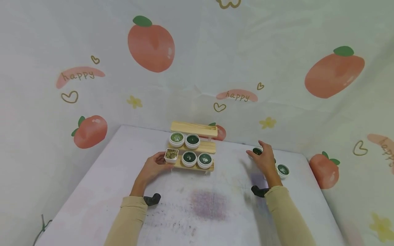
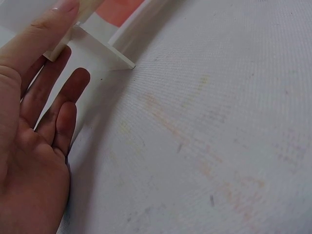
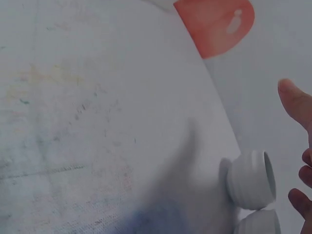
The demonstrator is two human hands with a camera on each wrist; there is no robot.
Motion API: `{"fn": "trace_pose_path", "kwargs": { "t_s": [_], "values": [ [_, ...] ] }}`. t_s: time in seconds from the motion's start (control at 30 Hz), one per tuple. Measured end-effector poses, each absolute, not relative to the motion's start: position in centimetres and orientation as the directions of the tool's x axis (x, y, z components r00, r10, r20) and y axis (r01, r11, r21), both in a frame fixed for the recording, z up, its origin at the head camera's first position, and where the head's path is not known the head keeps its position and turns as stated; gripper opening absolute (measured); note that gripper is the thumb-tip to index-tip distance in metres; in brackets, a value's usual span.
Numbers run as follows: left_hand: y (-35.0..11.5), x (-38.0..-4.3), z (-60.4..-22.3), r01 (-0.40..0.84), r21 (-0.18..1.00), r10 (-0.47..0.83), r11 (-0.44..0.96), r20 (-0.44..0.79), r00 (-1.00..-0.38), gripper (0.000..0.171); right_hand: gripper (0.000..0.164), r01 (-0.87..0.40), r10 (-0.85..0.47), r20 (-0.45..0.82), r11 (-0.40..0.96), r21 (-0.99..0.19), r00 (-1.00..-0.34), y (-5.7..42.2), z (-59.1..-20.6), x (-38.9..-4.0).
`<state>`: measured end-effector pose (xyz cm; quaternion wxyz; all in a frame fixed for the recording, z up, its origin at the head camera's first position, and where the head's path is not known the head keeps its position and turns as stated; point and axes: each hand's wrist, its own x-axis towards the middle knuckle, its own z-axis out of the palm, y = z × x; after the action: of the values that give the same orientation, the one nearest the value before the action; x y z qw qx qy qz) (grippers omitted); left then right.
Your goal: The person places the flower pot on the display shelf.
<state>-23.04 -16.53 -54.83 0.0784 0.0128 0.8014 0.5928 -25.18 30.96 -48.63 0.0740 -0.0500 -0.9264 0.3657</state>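
My left hand holds a small white square dish of dry, flaky green-brown bits, thumb in front and fingers at its left side. The dish is at the left end of the lowest board of a three-tier wooden stand. In the left wrist view, the thumb lies along the board's end and the other fingers are loosely bent. My right hand hovers with thumb and fingers spread over a round white cup at the right. In the right wrist view, that cup stands apart from the fingers.
Two round cups of green stuff stand on the middle board, two more on the lowest. Another round cup is beside my right wrist, with one partly hidden behind the hand. A fruit-printed cloth hangs behind the table.
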Motion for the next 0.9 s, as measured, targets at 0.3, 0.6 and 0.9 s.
{"fn": "trace_pose_path", "kwargs": {
  "t_s": [0.3, 0.6, 0.9],
  "values": [
    [-16.5, -23.1, -54.9, -0.072, 0.954, 0.12, 0.293, -0.111, -0.987, 0.081, 0.084, 0.112, 0.172, 0.041, 0.785, -0.61, -0.984, 31.9, -49.5, -26.0],
    [-16.5, -22.8, -54.7, -0.086, 0.953, 0.112, 0.29, -0.123, -0.986, 0.082, 0.085, 0.141, 0.176, 0.016, 0.838, -0.527, -0.984, 32.0, -50.2, -26.7],
    [-16.4, -22.9, -54.7, -0.077, 0.954, 0.117, 0.291, -0.115, -0.987, 0.081, 0.079, 0.17, 0.196, 0.008, 0.871, -0.46, -0.981, 32.0, -50.6, -27.2]
  ]
}}
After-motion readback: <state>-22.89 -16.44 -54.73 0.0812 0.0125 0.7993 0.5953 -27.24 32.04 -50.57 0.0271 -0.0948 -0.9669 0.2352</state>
